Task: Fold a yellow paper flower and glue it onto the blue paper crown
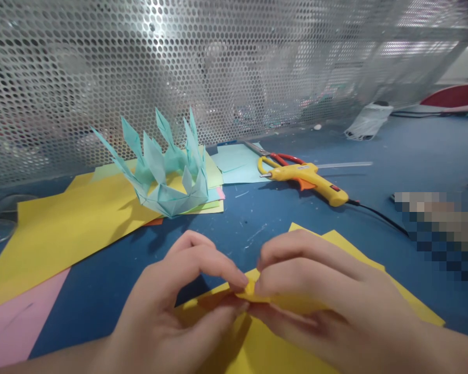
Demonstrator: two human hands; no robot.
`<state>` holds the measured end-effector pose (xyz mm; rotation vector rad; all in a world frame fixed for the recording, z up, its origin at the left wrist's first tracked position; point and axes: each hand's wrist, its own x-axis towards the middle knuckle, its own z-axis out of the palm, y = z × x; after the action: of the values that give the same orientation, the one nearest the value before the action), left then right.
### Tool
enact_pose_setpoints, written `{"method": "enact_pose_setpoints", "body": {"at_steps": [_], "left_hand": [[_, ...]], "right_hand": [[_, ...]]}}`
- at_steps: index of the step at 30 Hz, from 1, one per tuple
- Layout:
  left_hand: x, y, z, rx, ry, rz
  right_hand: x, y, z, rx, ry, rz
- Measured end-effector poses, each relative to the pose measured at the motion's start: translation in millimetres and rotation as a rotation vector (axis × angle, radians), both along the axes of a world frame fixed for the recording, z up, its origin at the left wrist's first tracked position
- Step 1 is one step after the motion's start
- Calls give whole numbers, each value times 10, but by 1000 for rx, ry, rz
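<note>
My left hand (175, 306) and my right hand (327, 296) meet low in the middle of the view. Both pinch the same small fold of yellow paper (253, 290) between thumb and forefinger. This fold belongs to a yellow sheet (374, 270) lying under my hands on the blue table (234, 218). Behind them stands a light-blue folded paper crown (167, 166) with several tall points, resting on a pile of coloured sheets.
A large yellow sheet (62, 228) and a pink sheet (11, 327) lie at the left. A yellow glue gun (312, 179) with its black cord, red-handled scissors (284, 157) and a pale blue sheet (237, 163) lie behind. A perforated metal screen (218, 67) closes the back.
</note>
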<state>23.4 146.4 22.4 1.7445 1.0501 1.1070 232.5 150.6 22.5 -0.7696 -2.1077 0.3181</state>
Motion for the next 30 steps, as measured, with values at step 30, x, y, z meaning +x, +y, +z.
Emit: {"method": "enact_pose_setpoints", "body": {"at_steps": [30], "left_hand": [[-52,85,-113,413,20,-79]], "right_hand": [[-74,-58,5,-322,165,-34]]}}
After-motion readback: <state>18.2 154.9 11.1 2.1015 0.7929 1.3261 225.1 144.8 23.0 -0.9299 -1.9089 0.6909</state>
